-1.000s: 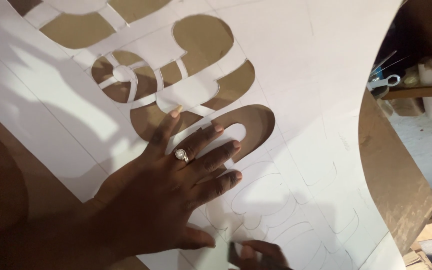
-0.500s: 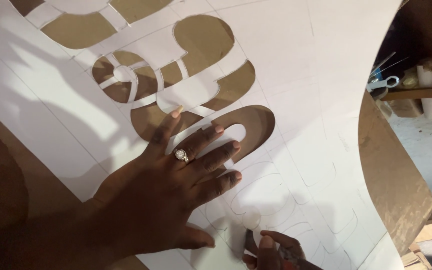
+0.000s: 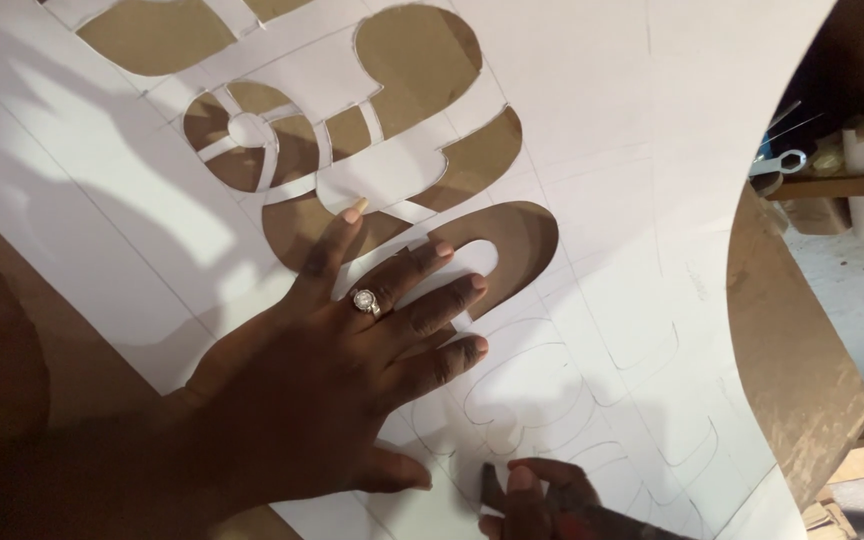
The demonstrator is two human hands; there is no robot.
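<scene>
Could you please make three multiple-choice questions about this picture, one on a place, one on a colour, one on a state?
1. Where does the left hand rest?
A. flat on the white sheet
B. on the shelf
C. in the air

2. What colour shows through the cut-out shapes?
A. green
B. brown
C. blue

3. How are the pencilled shapes near the right hand?
A. cut away
B. painted
C. only drawn, not cut

Answers:
1 A, the palm and spread fingers press the sheet.
2 B, brown board lies under the openings.
3 C, only thin outlines show on whole paper.
</scene>
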